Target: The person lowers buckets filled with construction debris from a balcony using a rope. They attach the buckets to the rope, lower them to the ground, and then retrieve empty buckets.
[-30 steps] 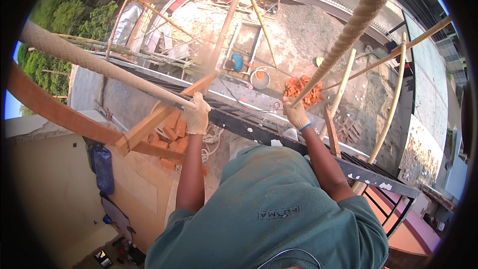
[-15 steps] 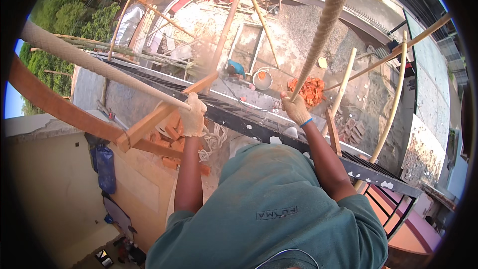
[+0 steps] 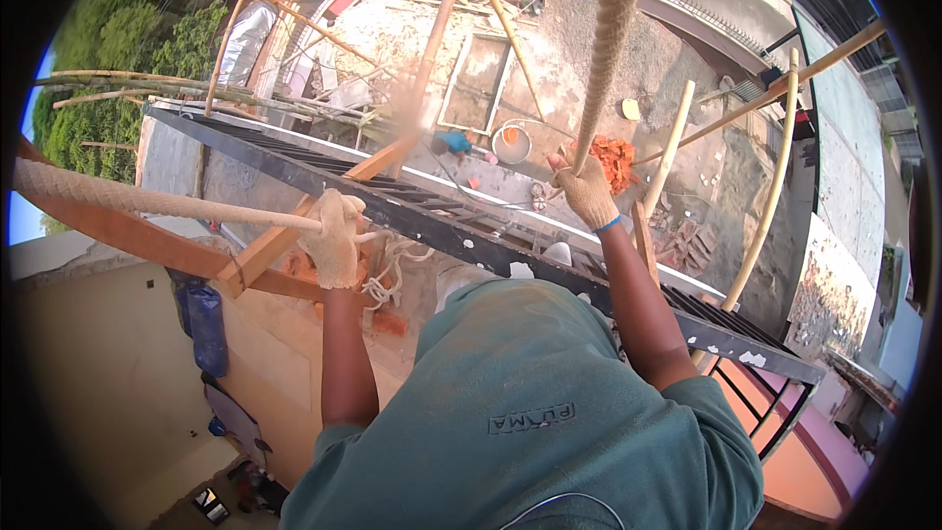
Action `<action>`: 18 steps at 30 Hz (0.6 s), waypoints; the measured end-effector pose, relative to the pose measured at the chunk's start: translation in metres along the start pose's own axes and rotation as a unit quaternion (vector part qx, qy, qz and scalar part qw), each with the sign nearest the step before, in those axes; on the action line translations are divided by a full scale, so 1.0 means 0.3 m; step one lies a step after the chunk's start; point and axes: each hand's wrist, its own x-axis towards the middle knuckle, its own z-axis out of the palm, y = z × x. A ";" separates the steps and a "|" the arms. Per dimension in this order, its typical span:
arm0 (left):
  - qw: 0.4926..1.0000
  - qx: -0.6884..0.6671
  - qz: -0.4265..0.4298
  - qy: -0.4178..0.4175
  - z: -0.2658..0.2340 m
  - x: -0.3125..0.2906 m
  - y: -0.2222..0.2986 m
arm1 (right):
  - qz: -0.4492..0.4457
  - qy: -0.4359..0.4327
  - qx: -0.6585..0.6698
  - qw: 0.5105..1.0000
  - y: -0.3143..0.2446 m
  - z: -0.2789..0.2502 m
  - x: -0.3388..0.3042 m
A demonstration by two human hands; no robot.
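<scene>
So the landmark here is the long black metal railing with chipped white patches. The left hand, in a pale knitted glove, shows on the near side of it, fist closed round a thick beige twisted rope that runs off to the left. That forearm's pretty much straight up, wrist in line, a squared orange-brown timber just beside the fist. The right hand, same glove plus a blue cuff edge, reaches over to the far side of the railing, forearm slanting up and left, fingers wrapped snug on another thick twisted beige run that climbs steeply. Can't tell if it's all one rope. Down beyond the railing there's a heap of broken orange bricks and a round grey bucket
</scene>
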 end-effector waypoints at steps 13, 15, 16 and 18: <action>0.890 0.318 0.325 0.035 -0.194 -0.080 0.548 | 0.045 0.101 -0.061 0.992 0.539 -0.022 0.120; 0.985 0.041 0.121 -0.118 -0.192 -0.073 0.485 | 0.067 0.107 -0.111 0.986 0.418 -0.034 0.137; 0.987 -0.008 0.040 -0.153 -0.190 -0.068 0.462 | 0.078 0.112 -0.140 0.981 0.326 -0.054 0.140; 0.988 -0.011 -0.038 -0.150 -0.118 -0.067 0.413 | 0.058 0.114 -0.124 0.984 0.218 -0.084 0.116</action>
